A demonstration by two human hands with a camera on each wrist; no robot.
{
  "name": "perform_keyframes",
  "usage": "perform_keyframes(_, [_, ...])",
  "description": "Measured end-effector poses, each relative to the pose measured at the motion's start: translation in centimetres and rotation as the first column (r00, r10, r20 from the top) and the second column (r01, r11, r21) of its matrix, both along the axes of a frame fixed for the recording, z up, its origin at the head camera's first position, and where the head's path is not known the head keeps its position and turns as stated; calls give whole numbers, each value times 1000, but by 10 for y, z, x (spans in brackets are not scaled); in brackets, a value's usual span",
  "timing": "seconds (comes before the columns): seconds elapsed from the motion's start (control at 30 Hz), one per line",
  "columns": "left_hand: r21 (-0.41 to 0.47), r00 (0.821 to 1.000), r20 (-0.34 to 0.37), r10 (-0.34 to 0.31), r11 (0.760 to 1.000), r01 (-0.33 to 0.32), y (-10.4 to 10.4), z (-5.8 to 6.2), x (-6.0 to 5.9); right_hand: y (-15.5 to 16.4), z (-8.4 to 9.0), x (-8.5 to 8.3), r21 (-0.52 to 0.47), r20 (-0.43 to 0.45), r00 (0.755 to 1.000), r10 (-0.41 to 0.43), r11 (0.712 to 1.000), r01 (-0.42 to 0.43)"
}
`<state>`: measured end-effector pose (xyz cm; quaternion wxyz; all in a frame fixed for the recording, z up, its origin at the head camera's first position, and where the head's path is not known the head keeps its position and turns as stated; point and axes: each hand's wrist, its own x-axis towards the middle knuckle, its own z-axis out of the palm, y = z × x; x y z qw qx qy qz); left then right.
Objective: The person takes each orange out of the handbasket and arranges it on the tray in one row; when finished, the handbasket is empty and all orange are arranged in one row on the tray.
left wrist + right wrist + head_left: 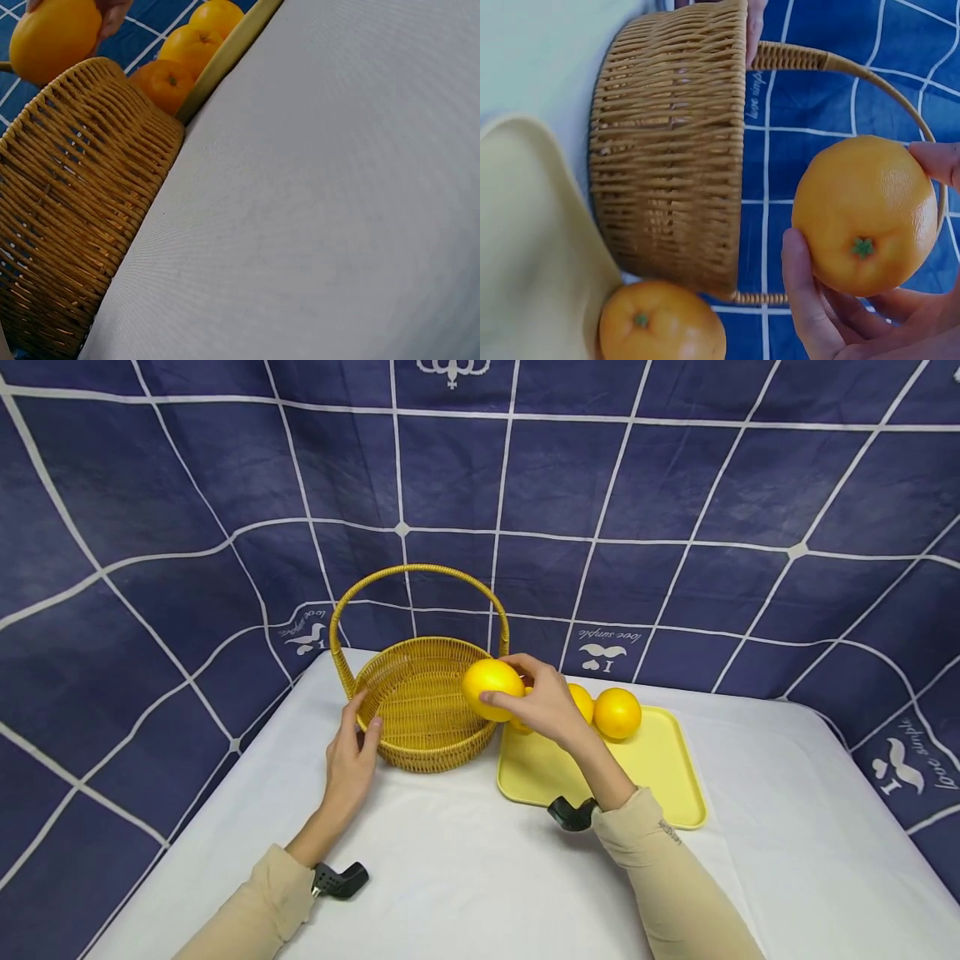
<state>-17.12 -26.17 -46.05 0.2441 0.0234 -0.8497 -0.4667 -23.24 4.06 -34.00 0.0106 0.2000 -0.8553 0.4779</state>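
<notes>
My right hand [553,703] holds an orange [489,687] between thumb and fingers, raised above the right rim of a woven basket [427,758]. The green stem end of that fruit shows in the right wrist view. On the basket's left side, my left hand [349,770] grips the rim, thumb and fingers on either side of it. The basket stands upright with its tall arched handle, and its woven bottom is visible. More oranges [617,713] lie at the back of a yellow tray [675,777], some partly hidden behind my right hand.
The tray lies flat just right of the basket, nearly against it. A white cloth [465,877] covers the table. Dark blue cloth [555,477] with white grid lines hangs behind and at both sides.
</notes>
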Motion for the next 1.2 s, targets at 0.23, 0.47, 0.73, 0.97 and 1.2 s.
perform_keyframes(0.23, [0, 1000, 7, 3, 1000, -3, 1, -2, 0, 31, -2, 8, 52, 4, 998, -64, 997, 64])
perform_keyframes(0.47, [-8, 1000, 5, 4, 1000, -4, 1, -1, -1, 67, -4, 11, 86, 2, 987, -160, 983, 159])
perform_keyframes(0.73, [-12, 1000, 4, 14, 1000, -14, 2, -2, 2, 108, -11, 12, 104, 2, 965, -262, 960, 260])
perform_keyframes(0.97, [-19, 1000, -6, 7, 1000, -7, 3, 2, 0, 149, -13, 16, 89, 2, 899, -439, 895, 437])
perform_keyframes(1.2, [-4, 1000, 27, 11, 1000, -11, 1, 2, 1, 177, -26, 12, 99, 18, 810, -586, 807, 582])
